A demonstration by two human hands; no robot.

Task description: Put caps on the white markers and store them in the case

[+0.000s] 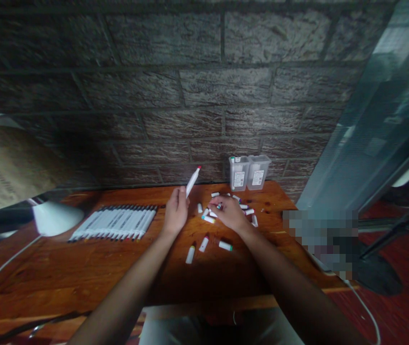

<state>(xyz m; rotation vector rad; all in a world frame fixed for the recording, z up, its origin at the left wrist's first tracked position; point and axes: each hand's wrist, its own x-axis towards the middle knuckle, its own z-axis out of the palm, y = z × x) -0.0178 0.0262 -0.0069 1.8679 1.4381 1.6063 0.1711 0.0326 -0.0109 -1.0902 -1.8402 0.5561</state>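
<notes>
The left hand's (pixel 176 210) thumb and fingers grasp a white marker (pixel 192 182) by its lower part, above the table (pixel 118 273), left of the loose caps. Its long axis slants steeply, the red end pointing up toward the far edge and leaning right. The right hand (pixel 229 212) bends over the cluster of short white caps (pixel 210 219), thumb and forefinger close together; whether they grip one, I cannot tell.

Nearer the front edge lie a yellow-banded cap (pixel 190 255) and a red-banded cap (pixel 203 243), coloured ends toward the far edge, and a green-ended cap (pixel 225 246) pointing to the right edge. Toward the left edge, a row of markers (pixel 114 223) lies side by side, dark ends toward the far edge. Beyond it, further left, stands a lamp base (pixel 57 218). Two clear containers (pixel 258 172) stand near the far right corner.
</notes>
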